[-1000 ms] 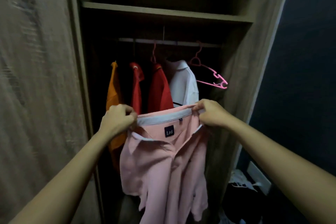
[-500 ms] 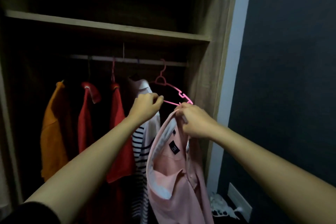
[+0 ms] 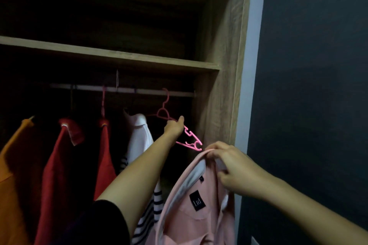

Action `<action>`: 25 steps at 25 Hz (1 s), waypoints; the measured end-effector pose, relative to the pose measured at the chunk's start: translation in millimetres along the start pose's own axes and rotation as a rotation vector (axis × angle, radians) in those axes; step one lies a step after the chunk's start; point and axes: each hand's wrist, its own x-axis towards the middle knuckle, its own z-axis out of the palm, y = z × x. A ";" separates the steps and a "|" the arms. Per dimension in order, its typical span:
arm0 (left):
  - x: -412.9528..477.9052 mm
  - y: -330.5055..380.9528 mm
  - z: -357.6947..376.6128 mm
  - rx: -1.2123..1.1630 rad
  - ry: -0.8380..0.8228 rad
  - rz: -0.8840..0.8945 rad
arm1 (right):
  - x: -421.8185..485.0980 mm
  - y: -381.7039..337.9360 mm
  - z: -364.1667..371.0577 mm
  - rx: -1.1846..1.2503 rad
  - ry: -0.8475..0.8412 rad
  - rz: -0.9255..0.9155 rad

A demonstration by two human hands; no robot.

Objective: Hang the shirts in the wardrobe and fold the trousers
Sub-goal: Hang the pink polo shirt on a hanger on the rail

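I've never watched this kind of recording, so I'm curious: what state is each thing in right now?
Pink plastic hanger: hooked on the metal rail, empty, gripped by the left hand.
Pale pink collared shirt: off any hanger, collar pinched by the right hand.
Orange shirt: hanging.
Red shirt next to it: hanging.
Second red shirt: hanging.
White striped shirt: hanging.
Wooden wardrobe: open.

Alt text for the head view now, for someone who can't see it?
The left hand grips a pink hanger on the wardrobe rail while the right hand holds a pink shirt by its collar. Other shirts hang further left.
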 end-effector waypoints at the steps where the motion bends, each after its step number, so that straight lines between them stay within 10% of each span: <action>1: 8.4 0.4 6.2 -0.021 -0.002 -0.010 | 4.1 3.7 -1.9 0.012 0.008 0.007; 15: -14.9 34.8 -16.9 -0.564 -0.126 0.076 | 36.8 -2.8 5.2 0.002 0.031 0.039; 25: -119.9 3.1 -123.3 -0.505 -0.202 0.006 | -7.8 -54.9 37.3 -0.001 -0.026 -0.060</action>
